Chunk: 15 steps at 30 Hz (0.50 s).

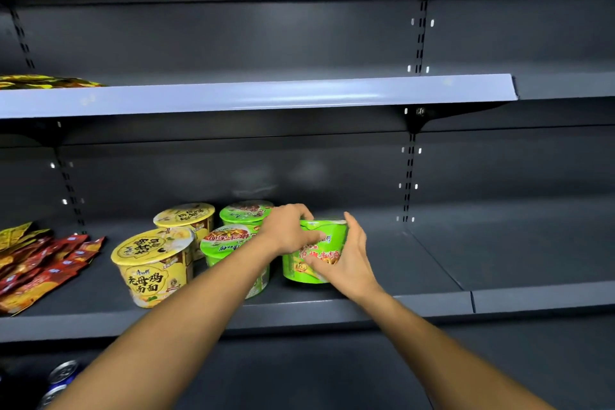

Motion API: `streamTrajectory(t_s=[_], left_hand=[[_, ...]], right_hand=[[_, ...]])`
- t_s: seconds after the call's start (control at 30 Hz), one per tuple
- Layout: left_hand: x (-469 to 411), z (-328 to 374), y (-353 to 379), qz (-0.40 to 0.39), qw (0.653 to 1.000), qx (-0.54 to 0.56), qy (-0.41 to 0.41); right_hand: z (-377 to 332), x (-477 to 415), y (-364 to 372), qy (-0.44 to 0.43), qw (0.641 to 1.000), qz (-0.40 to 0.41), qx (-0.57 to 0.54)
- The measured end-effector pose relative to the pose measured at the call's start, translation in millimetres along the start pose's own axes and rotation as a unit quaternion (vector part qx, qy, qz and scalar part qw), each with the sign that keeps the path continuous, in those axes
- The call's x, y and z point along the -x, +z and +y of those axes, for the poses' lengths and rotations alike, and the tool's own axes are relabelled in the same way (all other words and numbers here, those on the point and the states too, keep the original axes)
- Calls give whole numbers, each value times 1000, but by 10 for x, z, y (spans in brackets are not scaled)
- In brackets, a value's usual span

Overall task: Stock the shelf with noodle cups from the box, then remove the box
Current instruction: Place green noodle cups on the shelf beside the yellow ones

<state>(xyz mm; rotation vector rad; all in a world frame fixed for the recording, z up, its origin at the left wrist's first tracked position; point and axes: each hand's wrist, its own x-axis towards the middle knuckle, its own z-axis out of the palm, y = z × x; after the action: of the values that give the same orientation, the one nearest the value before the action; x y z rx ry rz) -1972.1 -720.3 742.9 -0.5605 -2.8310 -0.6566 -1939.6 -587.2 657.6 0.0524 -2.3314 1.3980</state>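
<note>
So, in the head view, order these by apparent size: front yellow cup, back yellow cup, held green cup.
1. front yellow cup, nearest the camera.
2. green cup, partly covered by left hand and right hand.
3. back yellow cup, farther and half hidden.
True sizes may match.

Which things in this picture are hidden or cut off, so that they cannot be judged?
Head view:
Box: out of frame.
Held cup: label partly covered by left hand and right hand.
Front green cup: side behind left forearm.
Cans: cut by bottom edge, dark.
</note>
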Motion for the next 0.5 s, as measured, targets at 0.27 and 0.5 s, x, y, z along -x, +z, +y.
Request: streamTrajectory(t_s=[0.27, 0.5], left_hand=[[-126, -225, 160, -67, 996, -57, 27], [-274, -296, 165, -41, 990, -132, 29]], right_hand=[[204, -265, -94, 10, 996, -62, 66], [254, -429, -8, -15, 994, -29, 104]])
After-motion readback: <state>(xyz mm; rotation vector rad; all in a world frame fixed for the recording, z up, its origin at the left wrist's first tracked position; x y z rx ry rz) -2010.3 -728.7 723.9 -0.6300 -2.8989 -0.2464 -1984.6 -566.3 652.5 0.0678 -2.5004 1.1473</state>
